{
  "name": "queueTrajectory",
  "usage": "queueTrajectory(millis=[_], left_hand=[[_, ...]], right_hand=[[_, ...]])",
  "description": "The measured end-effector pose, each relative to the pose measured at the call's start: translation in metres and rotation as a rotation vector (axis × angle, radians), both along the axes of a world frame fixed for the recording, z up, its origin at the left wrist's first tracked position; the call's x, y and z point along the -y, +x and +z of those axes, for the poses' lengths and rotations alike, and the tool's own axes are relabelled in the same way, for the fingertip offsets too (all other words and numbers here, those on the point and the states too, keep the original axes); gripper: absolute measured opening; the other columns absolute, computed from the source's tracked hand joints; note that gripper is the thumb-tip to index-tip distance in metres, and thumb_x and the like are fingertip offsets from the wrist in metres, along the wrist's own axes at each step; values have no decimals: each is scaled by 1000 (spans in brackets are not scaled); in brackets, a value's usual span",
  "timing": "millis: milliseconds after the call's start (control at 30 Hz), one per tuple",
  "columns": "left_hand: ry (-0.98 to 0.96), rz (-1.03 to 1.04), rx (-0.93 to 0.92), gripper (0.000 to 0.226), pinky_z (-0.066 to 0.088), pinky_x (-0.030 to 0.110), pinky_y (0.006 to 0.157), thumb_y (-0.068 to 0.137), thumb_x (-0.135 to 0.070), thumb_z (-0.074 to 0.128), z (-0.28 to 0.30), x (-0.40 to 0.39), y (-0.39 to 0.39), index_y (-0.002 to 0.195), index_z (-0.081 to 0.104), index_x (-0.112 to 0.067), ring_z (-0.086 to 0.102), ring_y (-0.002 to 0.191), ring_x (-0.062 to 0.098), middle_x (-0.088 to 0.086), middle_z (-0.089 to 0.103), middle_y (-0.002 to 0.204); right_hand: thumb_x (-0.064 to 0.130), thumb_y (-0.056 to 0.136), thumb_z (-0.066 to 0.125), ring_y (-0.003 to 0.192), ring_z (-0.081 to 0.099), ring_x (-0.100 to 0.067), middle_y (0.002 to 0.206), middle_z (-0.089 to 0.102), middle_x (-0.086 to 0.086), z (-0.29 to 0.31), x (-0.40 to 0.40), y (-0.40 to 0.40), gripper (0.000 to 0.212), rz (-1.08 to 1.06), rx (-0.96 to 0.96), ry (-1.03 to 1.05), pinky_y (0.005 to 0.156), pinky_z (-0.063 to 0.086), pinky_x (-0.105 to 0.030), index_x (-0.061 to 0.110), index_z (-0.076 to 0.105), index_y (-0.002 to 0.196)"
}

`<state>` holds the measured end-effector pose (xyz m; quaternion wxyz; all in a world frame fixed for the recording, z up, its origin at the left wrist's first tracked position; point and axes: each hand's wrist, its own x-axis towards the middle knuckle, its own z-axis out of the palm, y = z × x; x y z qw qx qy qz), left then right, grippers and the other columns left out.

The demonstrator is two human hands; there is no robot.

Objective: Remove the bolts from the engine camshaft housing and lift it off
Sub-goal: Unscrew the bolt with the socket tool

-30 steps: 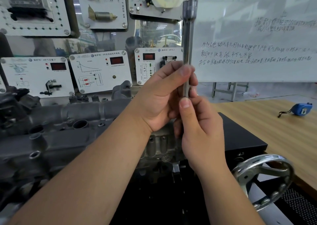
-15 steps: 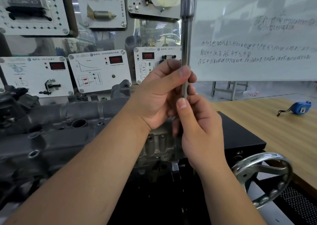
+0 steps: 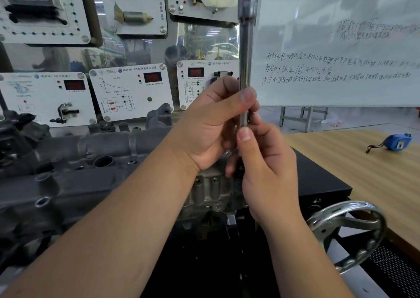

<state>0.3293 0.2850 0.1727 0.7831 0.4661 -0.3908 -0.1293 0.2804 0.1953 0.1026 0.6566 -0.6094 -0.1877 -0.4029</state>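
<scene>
The dark camshaft housing (image 3: pixel 75 161) sits on the engine at left, low behind the forearms. Left hand (image 3: pixel 211 127) grips the upright extension bar (image 3: pixel 246 54) mid-shaft; right hand (image 3: pixel 268 168) pinches its lower end, just below the left thumb.

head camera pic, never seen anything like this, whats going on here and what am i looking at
The picture comes from a camera worn on a person's head, looking forward and down at their own bare hands. Both the left hand and the right hand grip a long metal extension bar, held upright. Below and to the left lies a grey engine, its camshaft housing on top. A chrome handwheel sits at lower right. On the wooden table lies a blue tape measure. Behind are training panels and a whiteboard with handwriting.
</scene>
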Motion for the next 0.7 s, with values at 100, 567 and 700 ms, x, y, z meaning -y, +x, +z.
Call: queueTrajectory(millis=[100,567,700], left_hand=[[-8,-53,-23,14,25,17,34,93,-31,54,2,0,-1,93,58,-17,64,64,11,-6,67,73],[-33,10,4,6,34,20,50,89,-22,60,-2,0,3,88,54,-18,64,61,9,-5,66,72],[-42,-123,-19,21,27,16,31,95,-34,53,0,-3,0,93,66,-16,66,63,8,-4,67,78]], right_hand=[[42,97,50,51,59,-20,70,66,-8,-1,-1,-1,22,-37,-15,-32,54,48,-32,26,63,87],[34,93,60,52,56,-13,72,67,0,-1,-2,2,11,63,-19,38,53,48,-26,24,65,96],[37,97,51,57,60,-17,77,70,-1,-1,0,3,25,60,-27,-26,60,50,-30,18,66,89]])
